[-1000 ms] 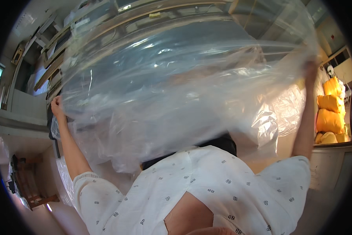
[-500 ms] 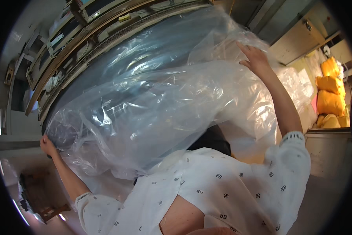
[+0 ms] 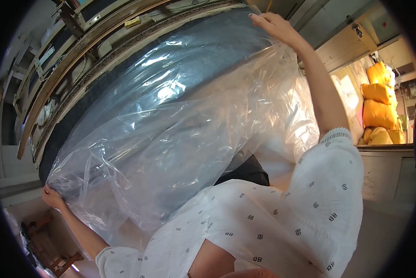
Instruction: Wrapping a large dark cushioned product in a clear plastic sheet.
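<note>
A large, clear, crinkled plastic sheet [image 3: 180, 125] lies over a long dark surface [image 3: 212, 32] and drapes down toward my body. My left hand [image 3: 53, 197] is closed on the sheet's edge at the near left corner of the dark surface. Far off at the upper right, my right hand [image 3: 276, 28] rests at the other end of that surface, its fingers stretched out to the left. The sheet passes beside and below that wrist. Whether any of it lies beneath the right fingers is hidden.
Behind the dark surface runs a long wooden rail [image 3: 73, 55] with metal brackets. Stuffed yellow-orange bags [image 3: 379, 111] are piled at the right, above a pale cabinet [image 3: 384, 173]. A brown wooden stool-like object [image 3: 48, 241] stands at the lower left.
My right hand has moved up and left to the dark surface's far end. The sheet's right side has drawn in leftward. My left hand sits slightly lower, still holding the edge.
</note>
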### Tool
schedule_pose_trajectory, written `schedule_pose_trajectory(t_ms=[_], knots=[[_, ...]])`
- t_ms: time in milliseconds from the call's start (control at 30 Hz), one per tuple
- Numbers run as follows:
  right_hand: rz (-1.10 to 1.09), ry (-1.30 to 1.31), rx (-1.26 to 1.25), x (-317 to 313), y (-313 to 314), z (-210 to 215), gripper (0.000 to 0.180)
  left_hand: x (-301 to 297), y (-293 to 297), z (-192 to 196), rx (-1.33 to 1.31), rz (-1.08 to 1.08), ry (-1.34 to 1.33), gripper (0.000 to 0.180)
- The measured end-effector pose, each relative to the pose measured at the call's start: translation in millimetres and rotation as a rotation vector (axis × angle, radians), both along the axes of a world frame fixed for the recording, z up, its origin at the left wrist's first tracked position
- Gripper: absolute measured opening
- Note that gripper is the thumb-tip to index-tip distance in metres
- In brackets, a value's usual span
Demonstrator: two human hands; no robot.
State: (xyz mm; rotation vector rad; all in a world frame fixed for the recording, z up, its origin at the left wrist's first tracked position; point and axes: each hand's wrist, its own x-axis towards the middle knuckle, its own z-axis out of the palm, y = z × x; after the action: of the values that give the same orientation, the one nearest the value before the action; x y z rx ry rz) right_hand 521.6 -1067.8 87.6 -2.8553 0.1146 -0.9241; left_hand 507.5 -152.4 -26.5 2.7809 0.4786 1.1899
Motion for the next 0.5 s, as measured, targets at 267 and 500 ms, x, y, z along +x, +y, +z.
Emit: schedule_pose_trajectory(t_ms=[267, 500], knots=[[0.475, 0.910, 0.609, -2, -4, 28, 0.027, 2, 13, -1, -0.091, 0.010, 0.100, 0.034], [0.485, 0.685, 1.054, 23, -6, 21, 0.018, -1, -2, 10, -0.069, 0.036, 0.063, 0.033]])
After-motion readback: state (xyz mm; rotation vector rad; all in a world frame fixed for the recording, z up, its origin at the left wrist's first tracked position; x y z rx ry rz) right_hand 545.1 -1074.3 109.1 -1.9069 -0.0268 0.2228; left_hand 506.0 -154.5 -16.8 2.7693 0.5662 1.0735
